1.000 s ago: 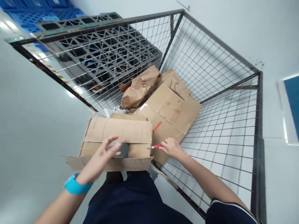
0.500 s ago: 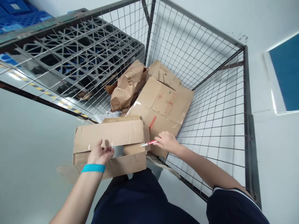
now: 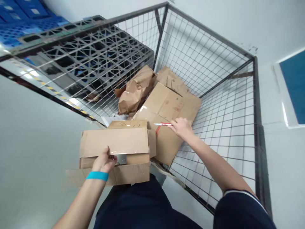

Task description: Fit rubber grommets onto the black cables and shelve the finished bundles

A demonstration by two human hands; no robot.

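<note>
An opened cardboard box (image 3: 114,140) is in front of my body, its flaps spread apart. My left hand (image 3: 105,162), with a turquoise band at the wrist, is closed on the edge of its upper flap. The thumb lies on the outside and the other fingers are partly hidden under the flap. In my right hand (image 3: 182,128) is a red box cutter (image 3: 164,124) with its blade pointing left. It is held above a flattened cardboard sheet (image 3: 164,108), up and to the right of the box.
A wire mesh cage (image 3: 214,127) surrounds the cardboard. Crumpled brown paper (image 3: 137,90) and more cardboard (image 3: 172,79) lie in its far corner. Beyond the left mesh stands a grey plastic pallet (image 3: 102,57), with blue crates (image 3: 28,9) farther back.
My right hand has moved up and to the right with the box cutter, away from the box opening. My left hand has closed on the flap edge. The view has shifted slightly.
</note>
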